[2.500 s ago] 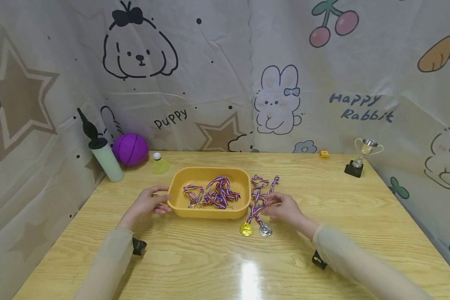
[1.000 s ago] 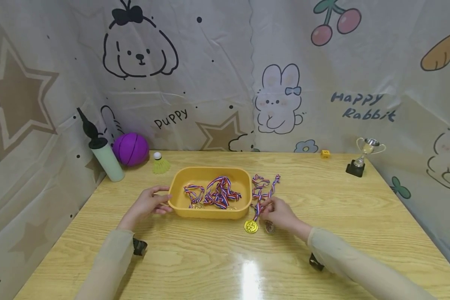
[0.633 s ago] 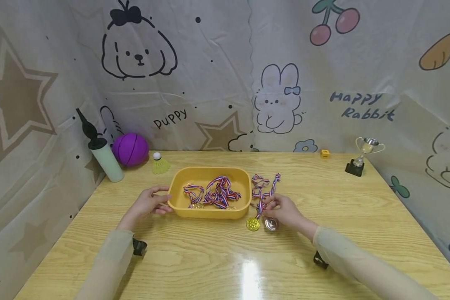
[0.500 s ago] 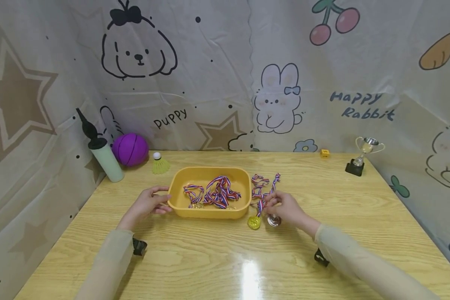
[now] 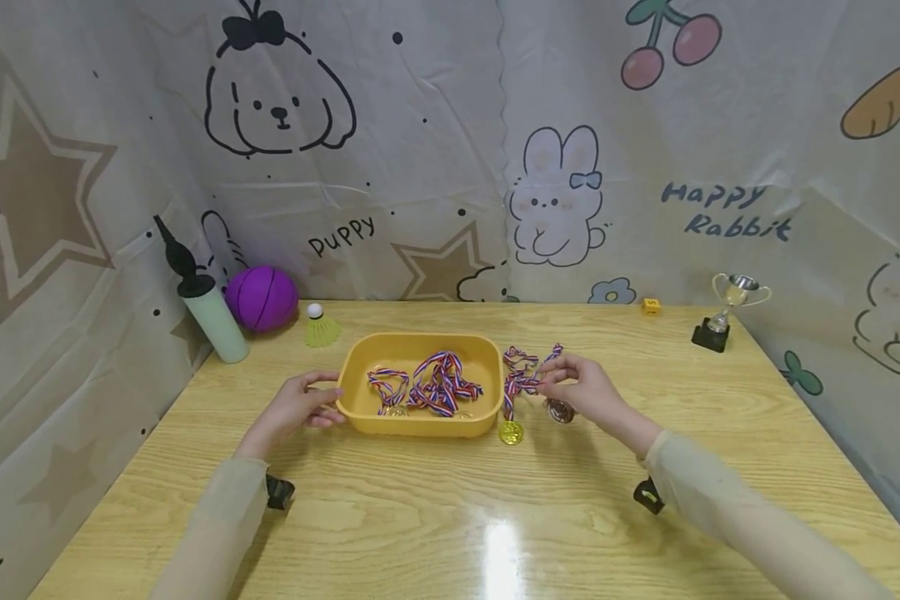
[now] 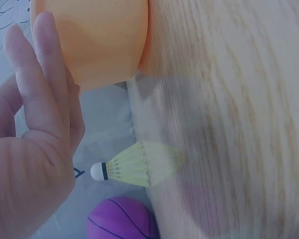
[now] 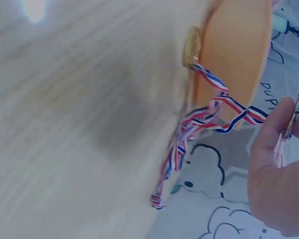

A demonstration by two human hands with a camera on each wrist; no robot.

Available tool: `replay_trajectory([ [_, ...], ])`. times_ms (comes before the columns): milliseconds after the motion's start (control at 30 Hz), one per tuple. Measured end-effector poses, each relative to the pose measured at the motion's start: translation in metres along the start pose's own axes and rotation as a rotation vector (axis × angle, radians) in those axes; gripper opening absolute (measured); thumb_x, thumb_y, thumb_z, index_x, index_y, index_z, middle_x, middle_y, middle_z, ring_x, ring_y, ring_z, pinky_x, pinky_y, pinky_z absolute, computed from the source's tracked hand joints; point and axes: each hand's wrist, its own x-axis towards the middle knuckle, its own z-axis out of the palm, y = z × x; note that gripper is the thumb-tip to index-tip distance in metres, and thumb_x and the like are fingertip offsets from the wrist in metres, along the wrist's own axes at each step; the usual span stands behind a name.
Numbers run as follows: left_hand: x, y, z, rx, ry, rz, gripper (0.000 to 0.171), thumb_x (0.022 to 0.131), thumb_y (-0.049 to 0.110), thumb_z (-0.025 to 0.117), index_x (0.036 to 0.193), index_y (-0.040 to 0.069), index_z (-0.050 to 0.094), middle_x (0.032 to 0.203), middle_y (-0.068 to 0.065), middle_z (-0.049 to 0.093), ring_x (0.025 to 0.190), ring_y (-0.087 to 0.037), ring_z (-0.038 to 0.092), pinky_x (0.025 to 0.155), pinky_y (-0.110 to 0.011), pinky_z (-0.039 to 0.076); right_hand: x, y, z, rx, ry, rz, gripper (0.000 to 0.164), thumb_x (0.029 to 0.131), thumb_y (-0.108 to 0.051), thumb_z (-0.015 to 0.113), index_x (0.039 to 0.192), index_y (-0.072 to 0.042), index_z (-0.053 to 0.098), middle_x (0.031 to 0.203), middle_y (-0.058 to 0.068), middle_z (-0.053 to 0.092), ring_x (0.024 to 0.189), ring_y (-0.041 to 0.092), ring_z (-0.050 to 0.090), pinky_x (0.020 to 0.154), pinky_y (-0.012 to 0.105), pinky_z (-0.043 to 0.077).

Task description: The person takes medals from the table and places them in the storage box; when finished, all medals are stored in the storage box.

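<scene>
My left hand holds the left rim of a yellow basin; in the left wrist view its fingers lie along the outer wall. Inside the basin are medals with bunched red, white and blue ribbons. At the basin's right my right hand pinches the ribbon of a silver-coloured medal, which hangs below the fingers. A gold medal sits close to the basin's right side, its ribbon tangled with others. The right wrist view shows the ribbon stretched from the pile to my fingers.
At the back left stand a green pump, a purple ball and a yellow shuttlecock. A small yellow cube and a trophy cup are at the back right. A printed curtain closes off the table's far side.
My right hand has gripped the silver medal's ribbon and risen away from me, to the right. The gold medal has slid away from me with the ribbons. Left hand and basin are unmoved.
</scene>
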Motion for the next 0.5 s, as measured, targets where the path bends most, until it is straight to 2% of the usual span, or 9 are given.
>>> replay_trajectory([
  [233, 0.001, -0.001, 0.000, 0.002, -0.003, -0.001, 0.056, 0.100, 0.013, 0.051, 0.145, -0.007, 0.026, 0.078, -0.003, 0.069, 0.064, -0.009, 0.069, 0.059, -0.018, 0.058, -0.001, -0.022, -0.016, 0.009, 0.031, -0.007, 0.039, 0.089, -0.013, 0.069, 0.120, 0.006, 0.055, 0.093, 0.004, 0.064, 0.078, 0.003, 0.058, 0.061, 0.019, 0.053],
  [400, 0.001, -0.001, 0.000, -0.007, -0.003, 0.000, 0.056, 0.100, 0.013, 0.052, 0.145, -0.008, 0.026, 0.077, -0.003, 0.069, 0.063, -0.009, 0.069, 0.058, -0.018, 0.057, 0.000, -0.041, -0.026, 0.103, 0.041, -0.019, 0.043, 0.090, -0.010, 0.066, 0.125, 0.008, 0.051, 0.089, -0.003, 0.060, 0.072, 0.001, 0.061, 0.056, 0.022, 0.054],
  [500, 0.001, -0.001, -0.001, -0.007, -0.007, 0.002, 0.056, 0.100, 0.013, 0.052, 0.145, -0.007, 0.027, 0.076, -0.003, 0.070, 0.063, -0.009, 0.069, 0.058, -0.018, 0.057, 0.001, -0.051, -0.030, 0.166, 0.034, -0.026, 0.043, 0.091, -0.007, 0.063, 0.127, 0.008, 0.048, 0.091, 0.000, 0.059, 0.070, 0.003, 0.065, 0.056, 0.024, 0.056],
])
